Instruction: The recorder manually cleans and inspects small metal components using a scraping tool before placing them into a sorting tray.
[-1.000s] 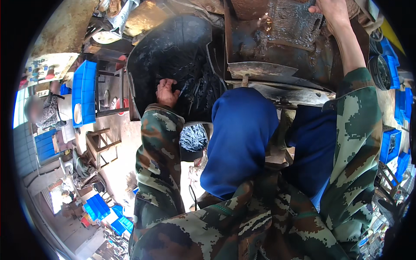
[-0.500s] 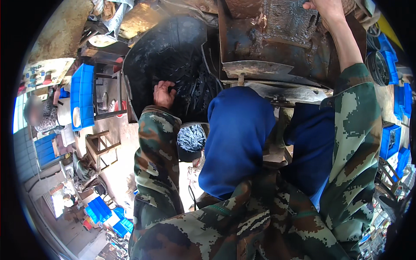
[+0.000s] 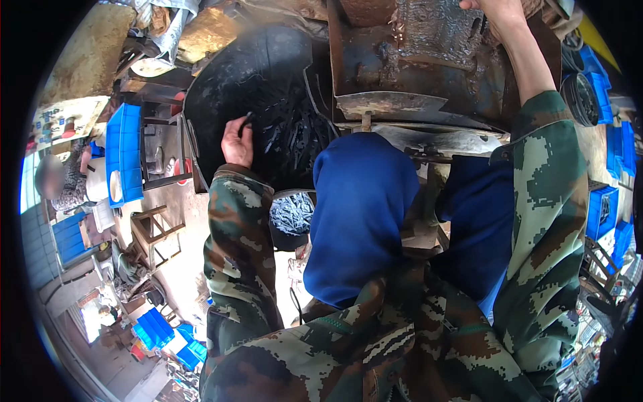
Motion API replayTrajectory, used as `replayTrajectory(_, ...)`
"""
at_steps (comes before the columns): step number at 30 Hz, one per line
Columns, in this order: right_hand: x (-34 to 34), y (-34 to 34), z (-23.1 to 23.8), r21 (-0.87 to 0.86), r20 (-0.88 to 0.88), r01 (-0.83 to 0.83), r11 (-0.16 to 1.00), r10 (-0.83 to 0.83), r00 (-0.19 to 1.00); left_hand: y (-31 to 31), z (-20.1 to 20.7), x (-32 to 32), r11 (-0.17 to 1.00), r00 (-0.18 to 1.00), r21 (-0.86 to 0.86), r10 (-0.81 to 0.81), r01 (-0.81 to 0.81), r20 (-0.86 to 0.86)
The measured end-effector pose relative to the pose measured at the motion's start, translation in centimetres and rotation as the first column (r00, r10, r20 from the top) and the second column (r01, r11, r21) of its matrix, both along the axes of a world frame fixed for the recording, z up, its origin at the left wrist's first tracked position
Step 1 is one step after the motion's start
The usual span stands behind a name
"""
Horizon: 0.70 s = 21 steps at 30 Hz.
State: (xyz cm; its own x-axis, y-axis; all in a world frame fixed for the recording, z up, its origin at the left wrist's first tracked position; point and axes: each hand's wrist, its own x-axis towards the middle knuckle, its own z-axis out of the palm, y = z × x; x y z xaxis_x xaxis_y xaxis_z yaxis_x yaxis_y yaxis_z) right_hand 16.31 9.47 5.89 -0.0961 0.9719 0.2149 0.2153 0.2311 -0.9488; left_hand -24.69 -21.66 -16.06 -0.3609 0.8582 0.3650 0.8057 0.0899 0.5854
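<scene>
My left hand [image 3: 238, 143] is closed in a pinch over a large black metal bin. A small dark metal piece [image 3: 249, 116] shows at its fingertips. Inside the bin lies a heap of similar thin dark metal pieces [image 3: 293, 130]. At the top edge my right hand [image 3: 501, 12] is over an oily, rusty metal machine tray [image 3: 429, 84]. One fingertip points left, while its other fingers are cut off by the picture's edge, so I cannot tell what it touches.
A round bucket [image 3: 273, 234] of shiny metal pieces stands below the bin, beside my blue-clad knee [image 3: 365, 201]. Left are a blue crate [image 3: 124, 154], a wooden stool [image 3: 155, 231] and a seated person [image 3: 70, 177]. Blue bins [image 3: 603, 213] line the right side.
My left hand has lifted off the heap and moved slightly left, with a small dark metal piece now showing in its fingers. The right hand stays by the machine tray.
</scene>
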Motion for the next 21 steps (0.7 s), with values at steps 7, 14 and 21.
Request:
replayTrajectory(7, -0.1, -0.4, 0.0, 0.013, -0.025, -0.002, 1.0, 0.003, 1.0, 1.4, 4.5, 0.4, 0.922, 0.549, 0.204, 0.01, -0.328, 0.836)
replayTrajectory(14, -0.2, 0.0, -0.1, 0.008, 0.002, -0.015, 1.0, 0.015, 1.0, 1.0, 5.5, 0.6, 0.93, -0.05, -0.015, -0.004, -0.367, 0.999)
replayTrajectory(21, -0.5, -0.6, 0.5, -0.022, 0.033, 0.023, 1.0, -0.022, 0.999, 0.9, 4.0, 2.3, 0.971, -0.125, -0.183, 0.165, -0.152, 0.978)
